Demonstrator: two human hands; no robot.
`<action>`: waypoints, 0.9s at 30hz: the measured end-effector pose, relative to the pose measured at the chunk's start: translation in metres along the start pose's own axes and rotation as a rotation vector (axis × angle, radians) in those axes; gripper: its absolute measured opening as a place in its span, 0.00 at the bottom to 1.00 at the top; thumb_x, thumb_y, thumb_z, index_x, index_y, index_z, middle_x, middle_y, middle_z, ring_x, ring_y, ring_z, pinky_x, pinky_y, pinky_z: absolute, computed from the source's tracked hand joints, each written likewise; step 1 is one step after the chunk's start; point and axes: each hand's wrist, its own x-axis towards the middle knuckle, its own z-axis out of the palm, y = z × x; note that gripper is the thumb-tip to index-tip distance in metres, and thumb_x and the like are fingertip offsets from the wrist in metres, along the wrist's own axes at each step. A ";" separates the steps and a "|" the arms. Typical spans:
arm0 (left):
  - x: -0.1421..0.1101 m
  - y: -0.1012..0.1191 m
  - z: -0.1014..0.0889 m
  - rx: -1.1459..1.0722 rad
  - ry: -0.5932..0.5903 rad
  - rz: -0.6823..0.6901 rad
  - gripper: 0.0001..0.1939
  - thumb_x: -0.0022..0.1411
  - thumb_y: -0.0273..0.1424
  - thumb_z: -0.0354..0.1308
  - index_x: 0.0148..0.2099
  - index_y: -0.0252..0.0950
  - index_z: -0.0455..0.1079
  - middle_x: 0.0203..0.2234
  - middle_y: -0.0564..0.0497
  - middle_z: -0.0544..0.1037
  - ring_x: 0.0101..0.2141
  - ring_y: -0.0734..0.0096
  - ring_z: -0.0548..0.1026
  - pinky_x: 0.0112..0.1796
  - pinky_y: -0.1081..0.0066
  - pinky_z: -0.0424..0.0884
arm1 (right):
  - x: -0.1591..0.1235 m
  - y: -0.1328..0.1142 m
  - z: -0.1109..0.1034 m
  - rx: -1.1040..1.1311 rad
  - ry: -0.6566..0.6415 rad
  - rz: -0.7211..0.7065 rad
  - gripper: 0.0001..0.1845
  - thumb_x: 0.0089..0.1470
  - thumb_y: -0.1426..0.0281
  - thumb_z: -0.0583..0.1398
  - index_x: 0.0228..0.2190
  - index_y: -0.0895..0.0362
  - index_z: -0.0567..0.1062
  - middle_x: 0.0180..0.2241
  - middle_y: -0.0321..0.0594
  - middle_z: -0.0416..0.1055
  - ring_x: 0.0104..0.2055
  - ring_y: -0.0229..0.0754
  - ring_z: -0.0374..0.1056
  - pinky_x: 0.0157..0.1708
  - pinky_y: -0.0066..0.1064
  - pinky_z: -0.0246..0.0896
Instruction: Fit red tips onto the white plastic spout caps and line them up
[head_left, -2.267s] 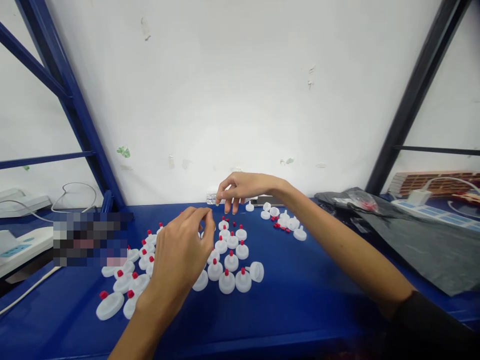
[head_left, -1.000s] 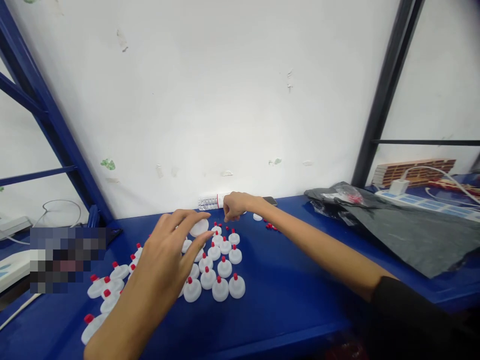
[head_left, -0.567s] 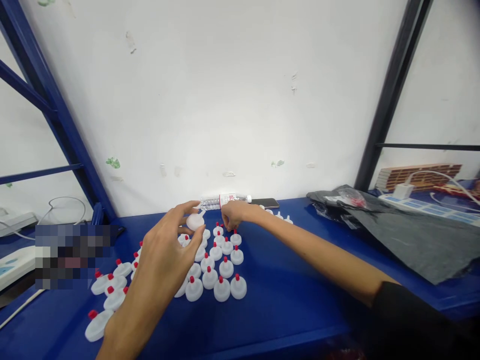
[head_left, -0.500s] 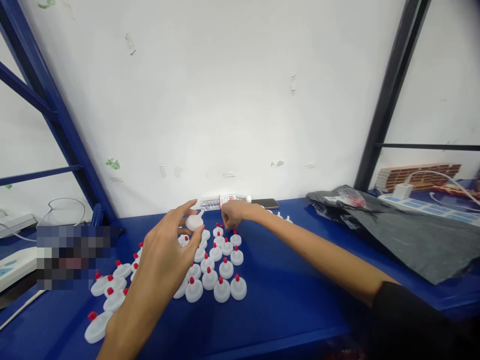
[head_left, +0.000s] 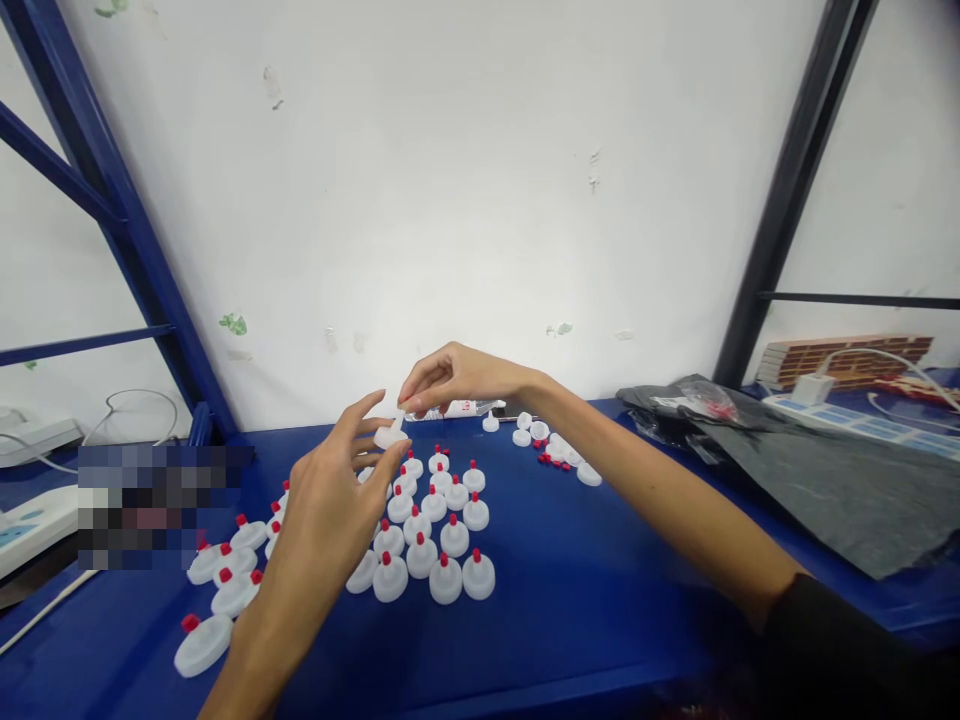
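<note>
White spouted cap (head_left: 388, 437): spout upward, long axis tilted slightly right.

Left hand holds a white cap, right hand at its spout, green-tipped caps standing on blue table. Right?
Tips are red, not green, per the head view. Rest stands: left hand holds a white cap, right hand at its spout.

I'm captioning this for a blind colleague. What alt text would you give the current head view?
A left hand holds a white cap above a blue table while the right hand pinches at its spout. Red-tipped caps stand on both sides of the left forearm; farther right are bare caps and loose red tips.
</note>
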 end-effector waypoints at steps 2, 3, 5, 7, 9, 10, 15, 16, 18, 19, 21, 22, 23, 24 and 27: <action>0.000 -0.001 0.001 0.003 0.003 0.008 0.30 0.64 0.43 0.59 0.65 0.39 0.66 0.45 0.46 0.82 0.40 0.59 0.83 0.46 0.59 0.78 | 0.002 -0.002 0.006 0.013 -0.044 -0.028 0.10 0.56 0.66 0.68 0.40 0.57 0.81 0.36 0.40 0.80 0.39 0.38 0.76 0.37 0.27 0.69; 0.000 -0.001 0.001 0.011 0.008 0.007 0.29 0.64 0.43 0.59 0.65 0.39 0.66 0.45 0.46 0.82 0.40 0.59 0.83 0.47 0.58 0.78 | 0.003 -0.002 0.008 0.019 -0.045 -0.042 0.09 0.56 0.68 0.67 0.39 0.58 0.81 0.35 0.40 0.80 0.38 0.38 0.76 0.36 0.26 0.69; 0.000 -0.002 0.001 0.032 0.027 0.002 0.29 0.65 0.43 0.58 0.65 0.39 0.66 0.45 0.46 0.83 0.41 0.58 0.83 0.49 0.57 0.77 | 0.004 -0.002 0.010 0.025 -0.013 -0.063 0.09 0.56 0.68 0.67 0.39 0.58 0.81 0.34 0.40 0.80 0.37 0.38 0.76 0.34 0.26 0.68; 0.000 -0.002 0.001 0.040 0.045 -0.004 0.29 0.65 0.42 0.58 0.65 0.39 0.66 0.45 0.46 0.83 0.42 0.58 0.83 0.50 0.57 0.76 | 0.004 -0.002 0.010 0.026 0.020 -0.062 0.10 0.56 0.67 0.67 0.39 0.58 0.81 0.33 0.40 0.80 0.37 0.38 0.76 0.33 0.26 0.68; 0.000 -0.002 0.001 0.038 0.057 0.000 0.29 0.64 0.42 0.58 0.65 0.39 0.66 0.45 0.46 0.83 0.42 0.58 0.83 0.50 0.58 0.76 | 0.004 -0.002 0.009 0.038 0.017 -0.062 0.10 0.56 0.67 0.67 0.40 0.57 0.81 0.35 0.40 0.80 0.38 0.38 0.77 0.34 0.25 0.68; 0.000 -0.002 0.001 0.035 0.061 0.005 0.29 0.64 0.42 0.58 0.65 0.38 0.67 0.44 0.46 0.83 0.42 0.59 0.83 0.50 0.58 0.77 | 0.003 -0.001 0.008 0.046 0.006 -0.063 0.10 0.56 0.67 0.67 0.40 0.57 0.81 0.36 0.40 0.81 0.38 0.38 0.77 0.34 0.25 0.68; 0.000 -0.004 0.001 0.050 0.087 0.024 0.27 0.65 0.40 0.57 0.64 0.38 0.67 0.44 0.46 0.83 0.42 0.59 0.83 0.50 0.59 0.77 | 0.004 0.003 0.008 0.107 -0.006 -0.059 0.11 0.58 0.67 0.67 0.42 0.56 0.81 0.41 0.42 0.81 0.39 0.38 0.77 0.34 0.25 0.67; 0.000 -0.004 0.001 0.053 0.084 0.024 0.27 0.65 0.40 0.58 0.64 0.38 0.67 0.44 0.46 0.83 0.42 0.59 0.83 0.50 0.59 0.77 | 0.004 0.003 0.008 0.112 0.003 -0.059 0.11 0.58 0.66 0.67 0.42 0.56 0.81 0.41 0.42 0.81 0.39 0.38 0.77 0.34 0.25 0.67; 0.000 -0.003 0.001 0.054 0.071 0.022 0.27 0.65 0.39 0.58 0.64 0.39 0.67 0.44 0.47 0.83 0.43 0.59 0.83 0.50 0.58 0.76 | 0.005 0.004 0.009 0.102 0.009 -0.063 0.11 0.58 0.66 0.67 0.42 0.56 0.81 0.41 0.42 0.81 0.39 0.38 0.77 0.33 0.25 0.67; 0.000 -0.003 0.002 0.056 0.065 0.022 0.27 0.65 0.39 0.58 0.64 0.40 0.67 0.44 0.47 0.83 0.43 0.59 0.83 0.50 0.58 0.76 | 0.005 0.004 0.009 0.088 0.004 -0.066 0.11 0.58 0.65 0.67 0.42 0.56 0.81 0.40 0.42 0.81 0.39 0.38 0.77 0.33 0.25 0.66; 0.000 -0.002 0.002 0.062 0.057 0.017 0.27 0.66 0.39 0.58 0.65 0.41 0.66 0.45 0.47 0.84 0.45 0.58 0.83 0.51 0.57 0.76 | 0.005 0.003 0.011 0.056 -0.008 -0.073 0.12 0.57 0.64 0.68 0.41 0.56 0.81 0.37 0.41 0.81 0.37 0.38 0.76 0.31 0.25 0.66; -0.001 -0.002 0.003 0.062 0.055 0.011 0.27 0.66 0.38 0.58 0.65 0.41 0.66 0.45 0.48 0.84 0.45 0.58 0.83 0.51 0.57 0.76 | 0.005 0.003 0.012 0.040 -0.011 -0.075 0.12 0.56 0.64 0.68 0.41 0.57 0.81 0.35 0.40 0.80 0.37 0.38 0.76 0.31 0.25 0.66; -0.001 -0.001 0.003 0.061 0.053 0.005 0.27 0.66 0.38 0.58 0.65 0.41 0.66 0.45 0.48 0.84 0.45 0.58 0.83 0.51 0.57 0.76 | 0.005 0.002 0.013 0.024 -0.010 -0.077 0.12 0.56 0.63 0.68 0.40 0.57 0.81 0.34 0.39 0.80 0.36 0.38 0.76 0.30 0.25 0.65; -0.002 -0.001 0.003 0.058 0.049 0.001 0.27 0.66 0.38 0.58 0.65 0.41 0.66 0.45 0.48 0.84 0.46 0.59 0.83 0.51 0.57 0.76 | 0.004 0.001 0.014 0.010 -0.007 -0.079 0.12 0.56 0.63 0.68 0.40 0.57 0.81 0.32 0.39 0.80 0.35 0.38 0.75 0.30 0.25 0.65; -0.003 0.000 0.004 0.057 0.046 0.016 0.27 0.66 0.37 0.58 0.66 0.40 0.65 0.45 0.48 0.84 0.44 0.60 0.83 0.50 0.60 0.77 | 0.005 -0.002 0.018 -0.020 0.013 -0.100 0.12 0.55 0.63 0.68 0.38 0.58 0.81 0.29 0.39 0.79 0.32 0.37 0.74 0.28 0.26 0.64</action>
